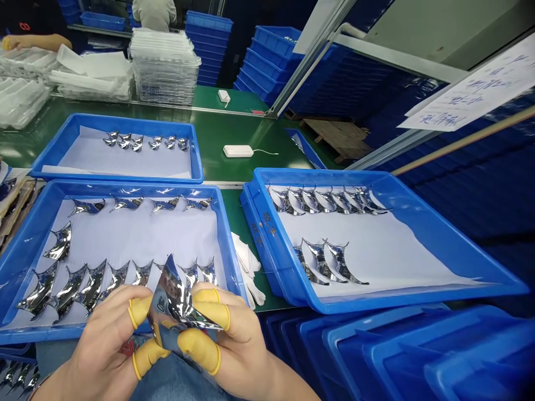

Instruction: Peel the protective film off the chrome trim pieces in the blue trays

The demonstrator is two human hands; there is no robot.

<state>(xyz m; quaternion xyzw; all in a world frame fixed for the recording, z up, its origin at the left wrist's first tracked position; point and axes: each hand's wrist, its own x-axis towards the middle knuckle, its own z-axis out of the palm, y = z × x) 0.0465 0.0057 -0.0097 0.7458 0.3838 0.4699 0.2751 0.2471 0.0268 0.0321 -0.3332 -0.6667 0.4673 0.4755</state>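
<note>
Both my hands grip one mirror-shiny, curved, pointed chrome part [169,295] in front of my lap. Yellow finger cots cover the thumbs and several fingertips. My left hand [104,340] pinches the part's left edge, while my right hand [234,340] has thumb and fingers closed on its right side. Just behind it, a blue tray [232,262] lined with white paper holds several similar chrome pieces [94,284] in a front row, a back row and one at the left. My hands hide part of the front row.
At right, a blue tray [259,239] holds two rows of chrome parts above more stacked trays [376,351]. A farther tray [198,156] holds small chrome pieces. White gloves [248,267] and a white device [238,151] lie on the green table. Clear plastic trays [165,67] and people are behind.
</note>
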